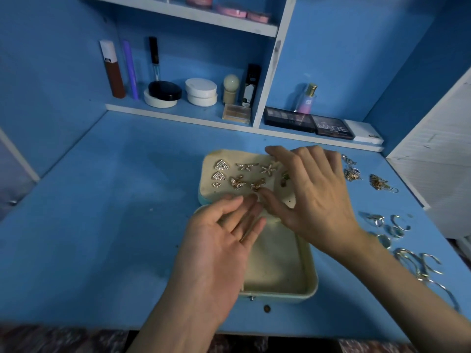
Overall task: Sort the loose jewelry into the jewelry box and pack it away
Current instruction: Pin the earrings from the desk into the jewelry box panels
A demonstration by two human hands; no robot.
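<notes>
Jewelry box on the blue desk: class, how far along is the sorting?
Done: sparkly earrings sit in rows inside the open cream-lined jewelry box. In hand: left hand and right hand meet by a gold butterfly earring. Remaining: gold chains and silver rings lie loose beside it.

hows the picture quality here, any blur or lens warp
Head view: dim, blue-tinted light, no hard glare; wide-angle lens bows the shelf edge and desk; loose rings at the right blur out, earrings in the jewelry box read fairly sharp.

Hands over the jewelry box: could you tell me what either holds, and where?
Nothing visibly held: the left hand and right hand both lie open.
</notes>
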